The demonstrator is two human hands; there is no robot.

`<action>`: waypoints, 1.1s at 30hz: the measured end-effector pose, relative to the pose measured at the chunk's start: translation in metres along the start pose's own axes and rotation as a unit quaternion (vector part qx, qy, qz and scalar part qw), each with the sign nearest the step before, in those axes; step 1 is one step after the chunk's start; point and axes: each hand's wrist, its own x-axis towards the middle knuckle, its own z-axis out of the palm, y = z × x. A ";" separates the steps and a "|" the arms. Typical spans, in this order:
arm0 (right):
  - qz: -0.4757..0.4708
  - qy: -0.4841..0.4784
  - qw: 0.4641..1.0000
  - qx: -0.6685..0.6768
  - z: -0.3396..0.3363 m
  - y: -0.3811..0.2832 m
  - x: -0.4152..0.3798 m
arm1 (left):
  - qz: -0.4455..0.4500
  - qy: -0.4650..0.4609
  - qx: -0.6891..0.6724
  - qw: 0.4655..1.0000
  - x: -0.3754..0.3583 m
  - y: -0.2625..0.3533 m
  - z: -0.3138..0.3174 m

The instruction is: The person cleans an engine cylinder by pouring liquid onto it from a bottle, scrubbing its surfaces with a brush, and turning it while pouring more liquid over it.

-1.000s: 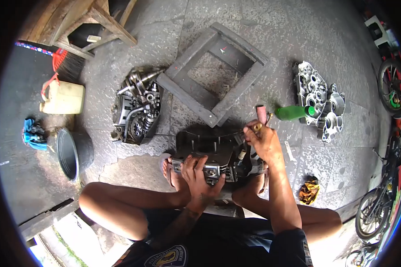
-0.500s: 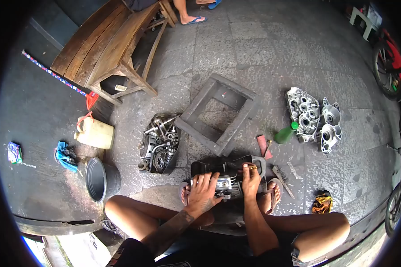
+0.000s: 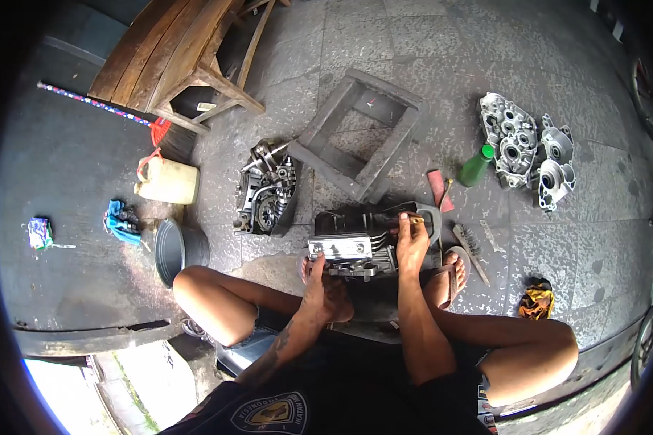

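My right hand (image 3: 412,245) pinches a small brass-coloured piece (image 3: 416,220) between thumb and fingers, above the right side of the engine part. My left hand (image 3: 329,296) is closed at the near left of the engine part (image 3: 339,248), its thumb against the lower left corner and its other fingers curled below, partly hidden. That part has a bright ribbed silver face and lies between my feet. Behind it a dark tray-like housing (image 3: 334,221) shows; its contents are hard to make out.
Left of centre sit grimy engine parts (image 3: 268,192), a dark bucket (image 3: 170,254) and a cream jerrycan (image 3: 168,181). A wooden frame (image 3: 315,141) lies ahead. Rightward are a green bottle (image 3: 475,168), metal casings (image 3: 511,138), a brush (image 3: 471,254) and an orange-black cloth (image 3: 537,301).
My left hand has moved down off the engine part's top to its near left corner, uncovering the ribbed face. My right hand still pinches the brass-coloured piece. The camera view has tilted down.
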 end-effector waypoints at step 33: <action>0.011 0.120 0.988 0.098 -0.032 -0.053 -0.018 | 0.103 -0.052 0.024 0.993 -0.057 0.057 0.005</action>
